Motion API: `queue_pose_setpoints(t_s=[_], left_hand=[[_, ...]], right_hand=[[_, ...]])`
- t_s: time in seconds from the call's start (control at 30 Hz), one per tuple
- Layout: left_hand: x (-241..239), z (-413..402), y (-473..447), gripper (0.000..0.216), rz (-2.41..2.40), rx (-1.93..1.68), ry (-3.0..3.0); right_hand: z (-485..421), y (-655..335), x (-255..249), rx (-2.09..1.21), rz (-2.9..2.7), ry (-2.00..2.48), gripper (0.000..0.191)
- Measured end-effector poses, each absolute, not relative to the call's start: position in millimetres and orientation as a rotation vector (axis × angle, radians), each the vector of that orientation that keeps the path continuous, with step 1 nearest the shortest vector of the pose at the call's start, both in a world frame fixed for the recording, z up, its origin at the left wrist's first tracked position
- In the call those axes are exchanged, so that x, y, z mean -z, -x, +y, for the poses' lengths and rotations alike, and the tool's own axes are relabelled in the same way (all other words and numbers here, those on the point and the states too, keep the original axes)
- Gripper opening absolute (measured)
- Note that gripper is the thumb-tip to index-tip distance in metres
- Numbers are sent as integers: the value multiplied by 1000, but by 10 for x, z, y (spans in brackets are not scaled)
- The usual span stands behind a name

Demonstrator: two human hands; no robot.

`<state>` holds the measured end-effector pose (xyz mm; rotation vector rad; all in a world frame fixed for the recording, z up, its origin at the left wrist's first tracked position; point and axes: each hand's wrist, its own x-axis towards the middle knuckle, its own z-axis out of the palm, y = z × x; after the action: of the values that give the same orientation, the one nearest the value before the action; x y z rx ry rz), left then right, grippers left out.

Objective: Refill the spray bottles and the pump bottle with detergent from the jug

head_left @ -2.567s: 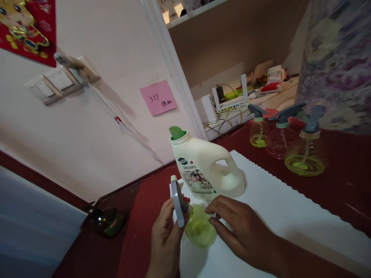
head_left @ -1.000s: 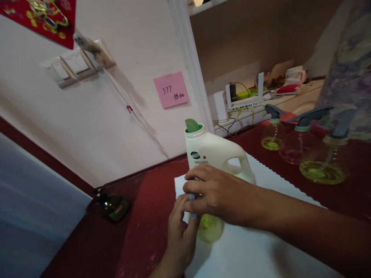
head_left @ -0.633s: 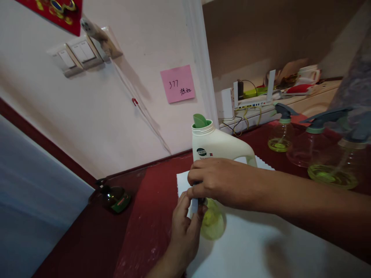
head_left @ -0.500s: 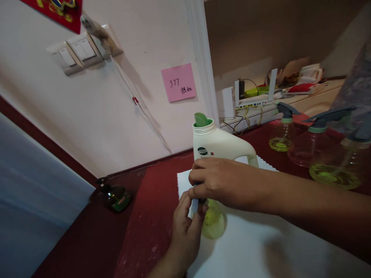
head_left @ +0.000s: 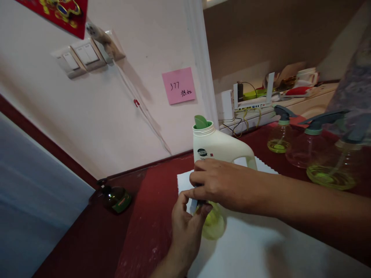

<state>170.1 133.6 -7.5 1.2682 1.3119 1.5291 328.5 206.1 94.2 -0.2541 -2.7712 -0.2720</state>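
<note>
A clear spray bottle (head_left: 214, 226) with yellow-green liquid stands on a white sheet (head_left: 246, 243), its top mostly covered by my hands. My left hand (head_left: 188, 226) is closed around the grey spray head (head_left: 193, 205), thumb on the near side. From above, my right hand (head_left: 216, 183) has its fingers curled over the same spray head, and my right forearm crosses the view. Just behind my right hand is a cream jug (head_left: 223, 144) with a handle. Its cap is off, and a green spout (head_left: 201, 122) shows in its neck.
Three more spray bottles with grey heads, among them one small bottle (head_left: 279, 135), stand at the right. A dark green pump bottle (head_left: 117, 199) is at the left on the red tabletop (head_left: 150, 224). Behind are the wall (head_left: 145, 127) and a white router (head_left: 252, 104).
My fingers have shifted slightly around the spray head, with the left thumb and forefinger bent a little more. The view has tilted slightly. The bottle and jug stay in place.
</note>
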Motion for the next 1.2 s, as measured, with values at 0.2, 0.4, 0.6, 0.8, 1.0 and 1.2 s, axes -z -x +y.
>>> queue_pose_setpoints(t_s=[0.2, 0.4, 0.6, 0.8, 1.0, 1.2], left_hand=[[151, 1268, -1640, 25, 1256, -1461, -1452], [104, 1293, -1664, 33, 1212, -1447, -1400], [65, 1359, -1697, 38, 1368, -1480, -1329], [127, 1328, -1593, 28, 1266, -1389, -1489], [109, 1327, -1522, 28, 1241, -1284, -1548], [93, 1387, -1644, 39, 1360, -1437, -1369]], right_hand=[[2069, -3294, -913, 261, -2720, 233, 7], [2056, -3290, -909, 308, -2736, 266, 6], [2056, -3299, -918, 291, -2692, 238, 14], [2043, -3297, -935, 262, -2748, 266, 6], [2022, -3303, -944, 305, -2754, 309, 6], [2020, -3306, -950, 312, -2757, 314, 12]])
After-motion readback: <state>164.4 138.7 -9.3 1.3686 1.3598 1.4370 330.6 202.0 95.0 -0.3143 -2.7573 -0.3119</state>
